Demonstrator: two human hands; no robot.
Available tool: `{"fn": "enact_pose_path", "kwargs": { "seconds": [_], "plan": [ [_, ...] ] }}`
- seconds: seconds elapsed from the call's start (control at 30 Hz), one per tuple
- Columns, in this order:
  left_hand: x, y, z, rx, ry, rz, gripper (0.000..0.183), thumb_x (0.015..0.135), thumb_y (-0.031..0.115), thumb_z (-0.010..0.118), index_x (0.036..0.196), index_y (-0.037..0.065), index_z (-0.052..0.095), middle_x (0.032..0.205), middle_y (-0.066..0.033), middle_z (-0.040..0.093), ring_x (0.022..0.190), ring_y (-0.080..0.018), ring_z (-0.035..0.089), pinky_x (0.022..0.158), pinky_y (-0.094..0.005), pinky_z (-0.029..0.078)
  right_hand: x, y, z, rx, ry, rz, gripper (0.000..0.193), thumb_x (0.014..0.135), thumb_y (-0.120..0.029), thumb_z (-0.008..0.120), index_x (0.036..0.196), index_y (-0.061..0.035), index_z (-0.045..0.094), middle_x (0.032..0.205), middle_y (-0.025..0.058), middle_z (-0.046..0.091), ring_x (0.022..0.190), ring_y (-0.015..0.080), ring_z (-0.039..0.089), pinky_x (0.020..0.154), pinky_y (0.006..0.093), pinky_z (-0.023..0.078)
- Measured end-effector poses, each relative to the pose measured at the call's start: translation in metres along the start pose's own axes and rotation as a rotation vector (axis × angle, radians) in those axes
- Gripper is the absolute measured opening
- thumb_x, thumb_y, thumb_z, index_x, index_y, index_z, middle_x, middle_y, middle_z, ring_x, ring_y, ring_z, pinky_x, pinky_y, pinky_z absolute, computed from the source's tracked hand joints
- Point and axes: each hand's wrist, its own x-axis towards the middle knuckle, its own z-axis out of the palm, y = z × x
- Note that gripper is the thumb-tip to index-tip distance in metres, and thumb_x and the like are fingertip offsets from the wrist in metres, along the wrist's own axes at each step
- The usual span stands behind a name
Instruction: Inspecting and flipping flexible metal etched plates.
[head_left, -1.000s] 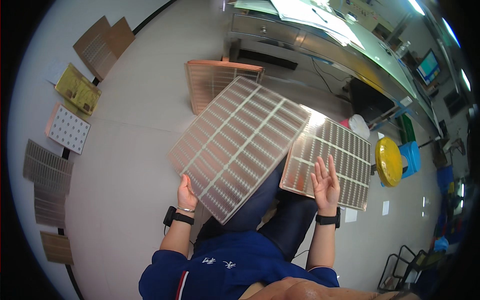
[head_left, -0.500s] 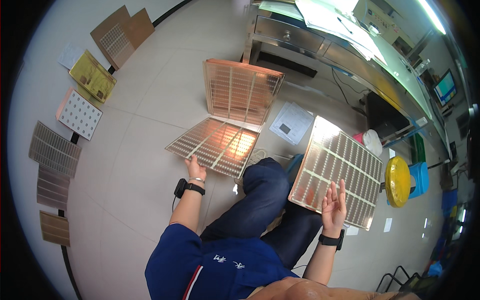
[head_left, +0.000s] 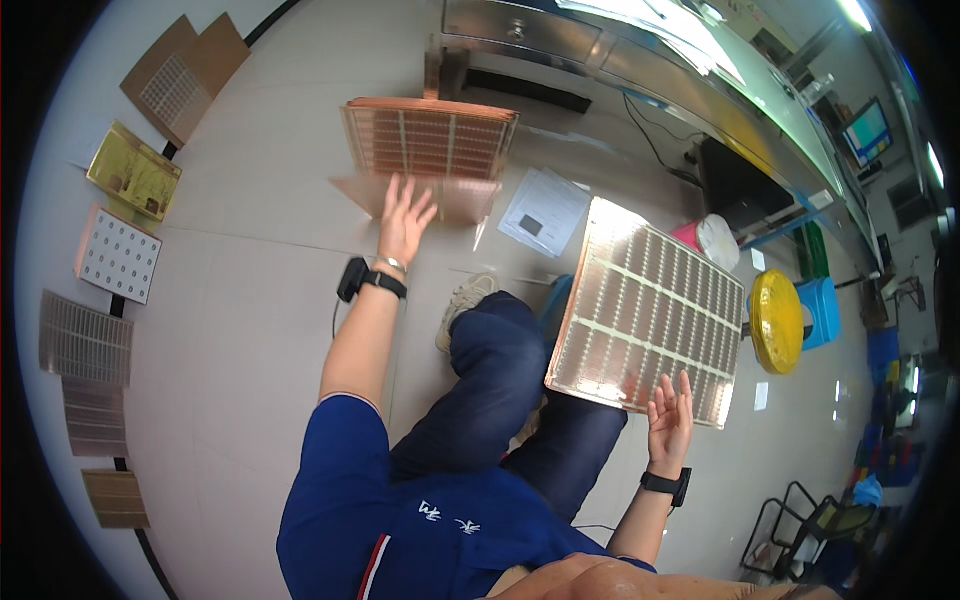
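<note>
My left hand (head_left: 403, 218) reaches forward, fingers spread and holding nothing. Just beyond it, a copper-coloured patterned panel (head_left: 470, 200) is blurred by motion and tilts up toward a stack of similar panels (head_left: 428, 140) standing against a desk leg. Whether my fingertips touch the blurred panel, I cannot tell. More copper panels with pale grid lines (head_left: 650, 300) lean in a stack by my right knee. My right hand (head_left: 670, 420) is at their near edge, palm up, its fingers open and slightly curled; contact with the stack is unclear.
Printed sheets (head_left: 545, 212) lie on the floor between the two stacks. A metal desk (head_left: 560, 45) with drawers stands ahead. To the right are a yellow round-topped stool (head_left: 776, 321) and a blue bin (head_left: 821, 312). Sample panels (head_left: 120, 255) line the left wall.
My left hand has moved forward and come off the panel's near edge. That panel has swung up from lying low toward the standing stack. My right hand stays beside its stack.
</note>
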Motion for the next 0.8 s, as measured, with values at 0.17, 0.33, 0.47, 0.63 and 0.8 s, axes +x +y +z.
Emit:
{"fn": "enact_pose_path", "kwargs": {
  "seconds": [0.17,0.33,0.47,0.63,0.8],
  "plan": [
    [-0.002,0.024,0.100,0.373,-0.440,-0.028,0.042,0.095,0.023,0.040,0.133,0.007,0.034,0.128,-0.0137,0.046,0.114,-0.0240,0.049,0.096,-0.0361,0.041,0.001,-0.008,-0.019,-0.243,0.107,-0.106,0.043,0.094,-0.019,0.041,0.134,-0.0062,0.032,0.118,0.0150,0.052,0.092,0.0158,0.059,0.074,0.0256,0.053],
    [-0.085,-0.057,0.115,0.512,-0.554,-0.342,0.034,0.094,0.019,0.042,0.125,0.004,0.045,0.117,-0.0098,0.054,0.104,-0.0176,0.054,0.088,-0.0299,0.045,0.013,-0.012,-0.084,-0.853,0.369,-0.402,0.036,0.094,-0.015,0.039,0.128,-0.0026,0.040,0.117,0.0157,0.054,0.097,0.0194,0.058,0.079,0.0298,0.049],
    [-0.153,-0.106,0.113,0.573,-0.370,-0.330,0.031,0.092,0.011,0.044,0.122,0.002,0.046,0.114,-0.0093,0.055,0.100,-0.0156,0.055,0.087,-0.0270,0.044,0.018,-0.022,-0.129,-1.420,0.561,-0.571,0.034,0.088,-0.007,0.045,0.122,0.0010,0.046,0.120,0.0174,0.051,0.106,0.0268,0.052,0.087,0.0345,0.043],
    [-0.171,-0.104,0.118,0.813,-0.342,-0.163,0.031,0.089,0.007,0.048,0.120,0.001,0.047,0.109,-0.0115,0.058,0.096,-0.0156,0.057,0.081,-0.0262,0.046,0.024,-0.024,-0.190,-1.779,0.613,-0.593,0.036,0.084,-0.006,0.049,0.119,0.0025,0.047,0.118,0.0198,0.050,0.105,0.0313,0.050,0.090,0.0383,0.039],
    [-0.168,-0.107,0.118,0.911,-0.373,-0.115,0.031,0.088,0.014,0.051,0.116,0.001,0.049,0.099,-0.0140,0.062,0.087,-0.0204,0.061,0.075,-0.0289,0.048,0.028,-0.031,-0.179,-1.644,0.626,-0.434,0.035,0.083,-0.008,0.050,0.116,0.0032,0.048,0.113,0.0204,0.052,0.103,0.0342,0.051,0.092,0.0420,0.037]
  ]
}}
